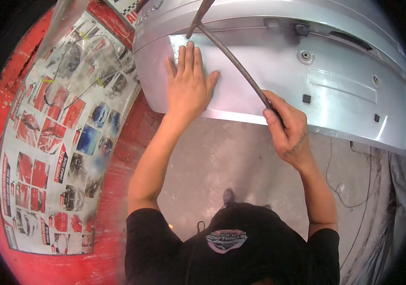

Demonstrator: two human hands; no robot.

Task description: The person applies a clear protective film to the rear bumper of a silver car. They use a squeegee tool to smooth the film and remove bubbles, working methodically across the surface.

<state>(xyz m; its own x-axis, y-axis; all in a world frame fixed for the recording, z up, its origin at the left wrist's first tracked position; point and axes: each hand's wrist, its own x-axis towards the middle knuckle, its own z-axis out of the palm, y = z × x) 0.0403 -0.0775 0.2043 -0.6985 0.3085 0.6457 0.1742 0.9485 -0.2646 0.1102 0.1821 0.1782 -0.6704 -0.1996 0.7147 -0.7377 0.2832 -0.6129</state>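
Observation:
My left hand [189, 90] lies flat on the left part of a silver car trunk lid [241, 78], fingers spread and pointing away from me. Just beyond and around the fingertips is a shiny, bare-looking patch [178, 43]. In my right hand [287, 130] is a T-shaped dark metal bar [236, 64], gripped near its lower end. The bar slants up to the left, and its crosspiece has one end just above my left fingertips. Whether that end touches the panel I cannot tell. The crosspiece's other end runs out of the picture.
On the left, a sheet printed with car pictures [86, 135] covers part of a worn red surface [112, 228]. Holes, small black square plugs [306, 98] and round fittings [305, 57] dot the trunk lid. A thin cable [343, 199] trails over the concrete floor [203, 161] at right.

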